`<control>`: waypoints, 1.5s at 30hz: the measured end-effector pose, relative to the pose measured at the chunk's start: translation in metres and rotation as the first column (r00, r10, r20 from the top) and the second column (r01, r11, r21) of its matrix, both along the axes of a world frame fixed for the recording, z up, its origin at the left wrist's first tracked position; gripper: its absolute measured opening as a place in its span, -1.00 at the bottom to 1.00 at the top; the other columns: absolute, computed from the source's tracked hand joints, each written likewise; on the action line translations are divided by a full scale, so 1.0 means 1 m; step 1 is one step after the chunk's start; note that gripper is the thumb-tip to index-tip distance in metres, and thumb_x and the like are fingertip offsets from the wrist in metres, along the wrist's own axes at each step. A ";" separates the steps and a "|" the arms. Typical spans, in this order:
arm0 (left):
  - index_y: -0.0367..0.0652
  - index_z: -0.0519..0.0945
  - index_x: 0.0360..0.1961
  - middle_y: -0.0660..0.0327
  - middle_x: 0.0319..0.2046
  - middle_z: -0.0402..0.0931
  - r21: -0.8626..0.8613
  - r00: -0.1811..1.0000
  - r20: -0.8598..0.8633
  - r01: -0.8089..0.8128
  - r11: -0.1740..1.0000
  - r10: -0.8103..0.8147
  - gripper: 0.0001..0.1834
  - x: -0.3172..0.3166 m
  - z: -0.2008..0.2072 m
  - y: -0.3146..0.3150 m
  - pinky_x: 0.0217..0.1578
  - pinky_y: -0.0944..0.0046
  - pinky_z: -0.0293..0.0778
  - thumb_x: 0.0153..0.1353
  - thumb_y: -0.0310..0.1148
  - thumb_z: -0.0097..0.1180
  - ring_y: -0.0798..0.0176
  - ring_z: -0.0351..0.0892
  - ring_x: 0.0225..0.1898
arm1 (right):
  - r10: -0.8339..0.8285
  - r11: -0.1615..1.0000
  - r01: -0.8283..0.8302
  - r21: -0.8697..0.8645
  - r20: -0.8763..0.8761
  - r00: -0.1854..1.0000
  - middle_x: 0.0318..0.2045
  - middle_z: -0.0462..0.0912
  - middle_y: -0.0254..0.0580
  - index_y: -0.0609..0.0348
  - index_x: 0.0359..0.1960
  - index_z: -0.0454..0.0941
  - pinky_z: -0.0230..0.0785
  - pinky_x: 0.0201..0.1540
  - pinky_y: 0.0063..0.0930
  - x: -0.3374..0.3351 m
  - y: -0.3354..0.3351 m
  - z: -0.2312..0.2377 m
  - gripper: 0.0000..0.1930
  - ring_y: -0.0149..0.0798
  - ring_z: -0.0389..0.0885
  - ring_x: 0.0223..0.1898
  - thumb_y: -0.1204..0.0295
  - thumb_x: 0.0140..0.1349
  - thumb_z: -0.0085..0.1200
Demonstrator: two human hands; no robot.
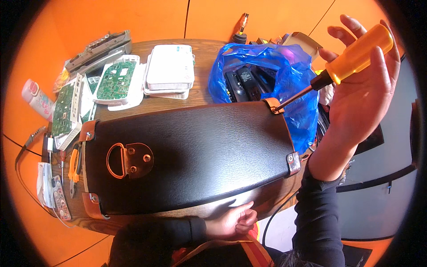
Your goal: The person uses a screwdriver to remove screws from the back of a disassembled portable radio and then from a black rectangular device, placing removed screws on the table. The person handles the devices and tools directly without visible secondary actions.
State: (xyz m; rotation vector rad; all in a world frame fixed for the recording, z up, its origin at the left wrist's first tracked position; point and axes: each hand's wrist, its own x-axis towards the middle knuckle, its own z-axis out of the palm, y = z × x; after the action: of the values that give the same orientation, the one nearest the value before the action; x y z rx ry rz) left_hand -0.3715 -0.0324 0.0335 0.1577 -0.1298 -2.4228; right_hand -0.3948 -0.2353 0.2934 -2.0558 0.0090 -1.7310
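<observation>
We grip the screwdriver (358, 54) in our right hand (362, 100); the case (200, 153) lies just beyond our curled-in left hand (233, 221).

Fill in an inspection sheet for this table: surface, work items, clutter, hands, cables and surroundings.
Surface: brown wooden table, largely covered.
Work items: black textured case with a metal ring; tip of the yellow-handled screwdriver at its far right corner piece.
Clutter: blue plastic bag holding black devices; green circuit boards; white box stack; orange-handled pliers left of the case.
Hands: right hand holds the screwdriver, fingers loosely spread; left hand half-curled by the case's near edge, contact unclear.
Cables: dark cable at far left; ends unclear.
Surroundings: orange panels with dark seams.
</observation>
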 end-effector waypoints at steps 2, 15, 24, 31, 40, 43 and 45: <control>-0.06 0.21 -0.66 0.44 -0.74 -0.04 -0.001 0.999 -0.035 0.006 1.000 -0.006 -0.45 0.000 0.000 0.000 -0.67 0.46 -0.10 0.34 0.09 -0.42 0.48 -0.07 -0.72 | -0.249 0.965 0.252 -0.075 0.049 0.967 -0.17 0.55 0.15 0.24 0.10 0.28 0.56 -0.21 -0.28 0.003 0.006 -0.004 -0.59 -0.07 0.62 -0.19 0.40 0.23 0.00; -0.03 0.20 -0.65 0.46 -0.74 -0.02 -0.038 0.987 0.161 0.002 0.999 0.004 -0.45 0.000 0.003 -0.001 -0.67 0.46 -0.11 0.33 0.13 -0.44 0.48 -0.07 -0.70 | -0.287 0.956 0.290 0.047 -0.062 0.956 -0.16 0.54 0.18 0.20 0.14 0.30 0.54 -0.15 -0.31 0.009 -0.003 -0.001 -0.61 -0.08 0.62 -0.19 0.36 0.30 -0.13; -0.05 0.22 -0.66 0.47 -0.75 -0.07 -0.030 1.000 0.016 0.007 1.000 -0.007 -0.45 -0.001 -0.001 -0.001 -0.67 0.46 -0.14 0.34 0.09 -0.45 0.49 -0.10 -0.71 | 0.200 0.979 -0.185 0.086 -0.232 0.952 0.02 0.41 0.22 0.15 0.23 0.13 0.50 -0.08 -0.11 -0.006 -0.017 0.006 -0.54 0.00 0.54 -0.06 0.31 0.32 -0.26; -0.05 0.21 -0.67 0.46 -0.76 -0.07 -0.043 0.999 0.039 0.002 0.999 0.000 -0.45 0.000 0.002 -0.001 -0.68 0.46 -0.14 0.35 0.08 -0.45 0.48 -0.12 -0.72 | 0.110 0.986 -0.083 0.146 -0.185 0.977 -0.01 0.43 0.12 0.11 0.22 0.15 0.44 -0.01 -0.16 -0.008 -0.004 0.007 -0.55 -0.07 0.53 -0.06 0.31 0.31 -0.23; -0.06 0.22 -0.71 0.44 -0.77 -0.04 -0.016 0.999 0.044 0.016 1.000 -0.015 -0.41 -0.001 0.000 -0.002 -0.70 0.43 -0.13 0.32 0.13 -0.42 0.45 -0.08 -0.73 | 0.179 0.982 -0.167 0.091 -0.138 0.974 -0.08 0.49 0.06 0.10 0.20 0.21 0.34 0.08 -0.01 -0.012 -0.011 0.005 -0.56 -0.09 0.56 -0.05 0.40 0.28 -0.11; -0.06 0.24 -0.72 0.43 -0.77 -0.03 -0.019 0.999 0.042 0.015 1.000 -0.015 -0.40 -0.001 -0.001 -0.003 -0.71 0.41 -0.14 0.30 0.16 -0.39 0.43 -0.07 -0.74 | 0.281 0.958 -0.264 0.114 -0.162 0.946 -0.07 0.49 0.06 0.07 0.20 0.24 0.36 0.06 0.01 -0.013 -0.011 0.004 -0.57 -0.07 0.55 -0.04 0.39 0.28 -0.10; -0.06 0.24 -0.71 0.43 -0.77 -0.03 -0.023 0.999 0.045 0.012 1.000 -0.011 -0.40 -0.001 -0.001 -0.003 -0.71 0.41 -0.15 0.30 0.16 -0.39 0.43 -0.07 -0.74 | 0.151 0.986 -0.137 0.099 -0.155 0.976 -0.06 0.48 0.07 0.03 0.22 0.21 0.39 0.03 0.01 -0.013 -0.010 0.002 -0.55 -0.05 0.54 -0.02 0.40 0.28 -0.11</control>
State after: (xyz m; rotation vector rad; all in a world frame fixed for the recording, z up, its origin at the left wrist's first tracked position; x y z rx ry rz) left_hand -0.3727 -0.0350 0.0326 0.2010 -0.1800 -2.4286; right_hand -0.4082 -0.2451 0.2958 -2.0729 -0.0133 -1.4495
